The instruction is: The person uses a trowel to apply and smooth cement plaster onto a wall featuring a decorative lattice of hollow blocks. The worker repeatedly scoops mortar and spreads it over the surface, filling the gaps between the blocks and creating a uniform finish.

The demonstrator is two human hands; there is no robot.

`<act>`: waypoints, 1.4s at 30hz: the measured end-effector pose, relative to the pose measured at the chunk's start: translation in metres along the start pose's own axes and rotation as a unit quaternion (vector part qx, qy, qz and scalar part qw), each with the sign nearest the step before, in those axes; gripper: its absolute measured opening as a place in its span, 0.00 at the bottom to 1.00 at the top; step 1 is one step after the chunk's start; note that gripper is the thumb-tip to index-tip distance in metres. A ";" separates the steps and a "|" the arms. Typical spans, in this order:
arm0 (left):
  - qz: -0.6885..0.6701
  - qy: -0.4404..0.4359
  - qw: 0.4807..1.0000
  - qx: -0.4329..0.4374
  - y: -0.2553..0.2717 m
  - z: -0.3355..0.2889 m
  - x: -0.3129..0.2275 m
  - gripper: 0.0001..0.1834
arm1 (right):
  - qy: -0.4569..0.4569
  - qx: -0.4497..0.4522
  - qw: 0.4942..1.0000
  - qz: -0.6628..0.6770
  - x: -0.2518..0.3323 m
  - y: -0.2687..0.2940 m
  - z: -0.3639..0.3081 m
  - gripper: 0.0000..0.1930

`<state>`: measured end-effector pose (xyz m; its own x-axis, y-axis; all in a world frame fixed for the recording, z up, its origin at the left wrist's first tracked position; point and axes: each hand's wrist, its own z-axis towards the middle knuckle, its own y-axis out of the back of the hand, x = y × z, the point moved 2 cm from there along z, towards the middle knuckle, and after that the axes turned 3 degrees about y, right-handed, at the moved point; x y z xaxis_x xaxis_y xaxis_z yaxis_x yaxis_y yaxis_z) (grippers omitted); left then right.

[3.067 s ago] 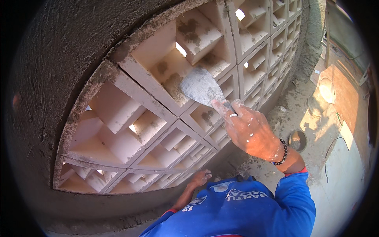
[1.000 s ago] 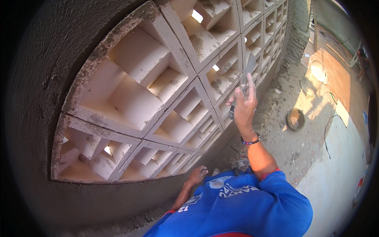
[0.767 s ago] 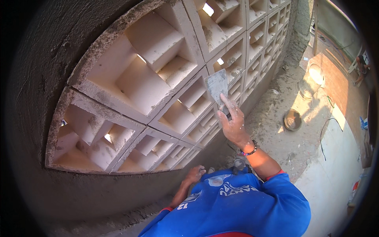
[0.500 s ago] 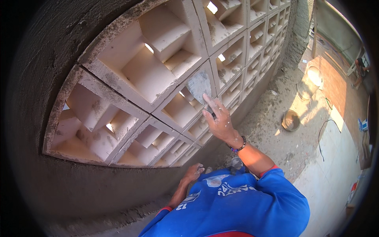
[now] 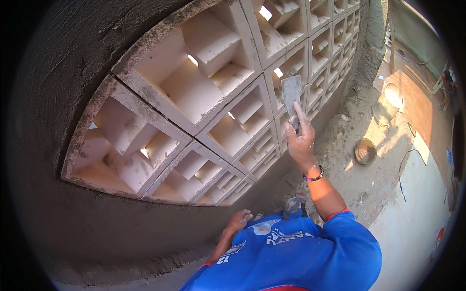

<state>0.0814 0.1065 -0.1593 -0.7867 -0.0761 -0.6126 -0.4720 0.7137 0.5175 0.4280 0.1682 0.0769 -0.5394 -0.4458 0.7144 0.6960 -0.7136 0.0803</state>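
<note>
My right hand [image 5: 302, 148] grips a putty knife [image 5: 291, 92] by its handle, the index finger stretched along the blade. The flat, grey-smeared blade points up in front of the pale breeze-block screen [image 5: 252, 72]; whether it touches a block I cannot tell. White specks dot the hand, and a beaded bracelet [image 5: 314, 174] circles its wrist. Low beside my blue shirt, my left hand [image 5: 239, 220] is closed, with greyish fingertips. What it holds, if anything, is hidden. The blocks nearest me have stained faces and dark joints between them.
Dark, rough render [image 5: 116, 228] surrounds the blocks at left and below. On the dirty floor to the right stand a round bucket [image 5: 365, 151] and a larger translucent bucket [image 5: 386, 106]. A thin cable [image 5: 401, 179] lies near a pale board. Another person [image 5: 447, 85] is partly visible at far right.
My right hand has moved right with the putty knife, and the blade has turned from broad-side view to a narrower, more upright one. My left hand stays low by my body.
</note>
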 end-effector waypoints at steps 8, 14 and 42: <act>0.067 -0.005 0.998 0.022 0.000 -0.002 0.026 0.22 | -0.039 0.189 0.960 -0.204 -0.023 0.095 0.018 0.26; 0.065 0.025 0.996 0.062 0.001 0.005 0.034 0.22 | -0.041 0.221 0.958 -0.175 -0.066 0.081 -0.010 0.26; 0.084 0.035 0.995 0.050 0.006 0.028 -0.039 0.24 | 0.007 0.254 0.957 -0.140 -0.096 0.059 0.019 0.30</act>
<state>0.1205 0.1334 -0.1488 -0.8787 0.0041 -0.4774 -0.2926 0.7856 0.5452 0.5297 0.1794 0.0260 -0.7429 -0.2855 0.6055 0.6613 -0.4529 0.5979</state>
